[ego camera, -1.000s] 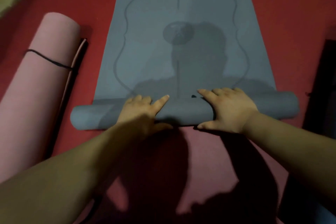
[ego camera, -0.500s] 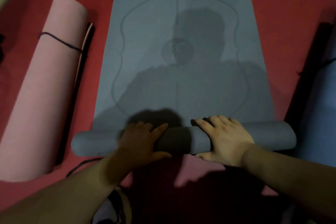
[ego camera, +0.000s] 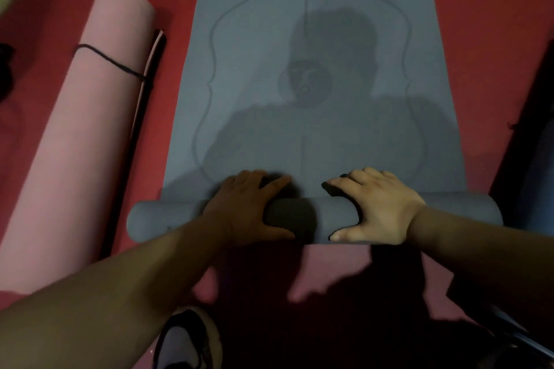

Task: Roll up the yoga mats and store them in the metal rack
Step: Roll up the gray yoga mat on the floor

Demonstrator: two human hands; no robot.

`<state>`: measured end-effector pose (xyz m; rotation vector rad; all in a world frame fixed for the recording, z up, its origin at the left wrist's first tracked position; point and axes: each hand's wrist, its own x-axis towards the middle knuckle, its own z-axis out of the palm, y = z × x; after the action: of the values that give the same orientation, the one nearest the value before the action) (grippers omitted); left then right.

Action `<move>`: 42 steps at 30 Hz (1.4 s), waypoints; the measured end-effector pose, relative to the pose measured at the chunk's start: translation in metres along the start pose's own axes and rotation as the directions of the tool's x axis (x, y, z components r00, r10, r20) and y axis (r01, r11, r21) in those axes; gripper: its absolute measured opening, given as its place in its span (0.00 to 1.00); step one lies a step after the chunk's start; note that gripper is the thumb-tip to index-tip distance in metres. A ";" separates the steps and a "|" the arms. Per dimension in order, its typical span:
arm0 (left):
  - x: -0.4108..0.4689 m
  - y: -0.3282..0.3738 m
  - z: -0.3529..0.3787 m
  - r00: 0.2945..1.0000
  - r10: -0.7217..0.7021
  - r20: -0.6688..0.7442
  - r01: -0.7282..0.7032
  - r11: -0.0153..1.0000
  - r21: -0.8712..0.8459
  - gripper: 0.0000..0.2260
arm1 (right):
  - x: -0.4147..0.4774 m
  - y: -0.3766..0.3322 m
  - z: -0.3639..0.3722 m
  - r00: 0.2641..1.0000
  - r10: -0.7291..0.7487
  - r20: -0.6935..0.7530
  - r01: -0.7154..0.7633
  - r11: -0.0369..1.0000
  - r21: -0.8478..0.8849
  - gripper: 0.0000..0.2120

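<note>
Rolling the mat (ego camera: 329, 135), lying right of the pink roll (ego camera: 90, 135), should go straight if left hand (ego camera: 248, 208) and right hand (ego camera: 382, 207), each grip cupped round its rolled end, push evenly.

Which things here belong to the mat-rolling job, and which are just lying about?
Job: grey foam yoga mat, part rolled, gripped by left hand and right hand; pink foam yoga mat, already rolled and tied.
Lying about: grey-and-black shoe; dark object at left edge.
</note>
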<state>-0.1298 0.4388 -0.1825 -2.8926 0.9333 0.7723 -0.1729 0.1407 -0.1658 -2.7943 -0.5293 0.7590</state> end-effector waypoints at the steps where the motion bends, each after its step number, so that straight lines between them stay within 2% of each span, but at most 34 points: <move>1: 0.003 -0.002 -0.001 1.000 -0.001 0.015 0.001 1.000 -0.016 0.52 | 0.002 0.001 -0.002 1.000 0.001 0.013 -0.001 1.000 0.012 0.51; 3: 0.008 -0.005 -0.005 0.999 -0.011 0.050 0.014 0.998 -0.055 0.53 | 0.007 0.003 -0.010 0.999 0.018 0.043 -0.020 0.999 0.044 0.51; 5: 0.014 -0.007 -0.008 0.997 -0.023 0.078 0.029 0.997 -0.078 0.54 | 0.005 0.003 -0.012 0.999 0.034 0.012 -0.034 0.998 0.044 0.49; 7: 0.018 -0.008 -0.010 0.996 -0.030 0.085 0.037 0.996 -0.084 0.55 | -0.009 -0.005 0.000 0.987 0.046 -0.152 -0.046 0.999 0.005 0.44; 9: 0.020 -0.011 -0.011 0.996 -0.029 0.085 0.037 0.995 -0.095 0.56 | -0.029 -0.017 0.024 0.940 0.052 -0.336 -0.070 0.997 -0.041 0.40; 13: 0.018 -0.009 -0.011 0.996 -0.026 0.088 0.033 0.996 -0.082 0.57 | -0.030 -0.020 0.050 0.878 0.078 -0.471 -0.132 0.988 -0.082 0.40; 16: 0.017 -0.009 -0.022 0.995 -0.029 0.093 0.042 0.990 -0.136 0.54 | -0.020 -0.018 0.043 0.877 0.081 -0.473 -0.134 0.988 -0.080 0.40; 17: 0.014 -0.009 -0.024 0.998 -0.032 0.054 0.038 0.992 -0.120 0.53 | -0.018 -0.016 0.042 0.884 0.081 -0.461 -0.133 0.988 -0.082 0.40; 19: -0.002 0.000 -0.018 0.987 -0.035 -0.158 0.027 0.998 -0.049 0.48 | -0.017 -0.014 0.039 0.891 0.091 -0.444 -0.139 0.987 -0.078 0.40; 21: -0.026 0.015 0.006 0.934 -0.037 -0.355 0.039 0.999 -0.001 0.39 | -0.015 -0.014 0.037 0.896 0.086 -0.435 -0.137 0.987 -0.087 0.40; 23: -0.040 0.030 0.028 0.910 -0.056 -0.410 0.071 0.997 0.022 0.36 | -0.015 -0.015 0.038 0.893 0.073 -0.444 -0.126 0.988 -0.089 0.40; 28: -0.022 0.025 0.022 0.902 -0.069 -0.427 0.103 0.993 0.056 0.34 | -0.005 -0.009 0.031 0.904 0.082 -0.420 -0.138 0.985 -0.105 0.39; 32: -0.009 0.020 0.012 0.925 -0.097 -0.367 0.123 0.991 0.050 0.32 | 0.005 -0.004 0.016 0.935 0.123 -0.332 -0.165 0.981 -0.099 0.39; 36: 0.002 0.014 0.005 0.943 -0.108 -0.315 0.124 0.992 0.032 0.30 | 0.014 0.002 0.009 0.942 0.118 -0.315 -0.148 0.986 -0.075 0.40; 42: 0.016 0.010 -0.009 0.958 -0.154 -0.241 0.170 0.984 0.045 0.37 | 0.025 0.009 0.002 0.934 0.112 -0.340 -0.138 0.989 -0.051 0.37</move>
<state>-0.1202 0.4208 -0.1808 -3.0013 0.7054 0.3841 -0.1509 0.1425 -0.1811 -2.9586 -0.3248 0.2710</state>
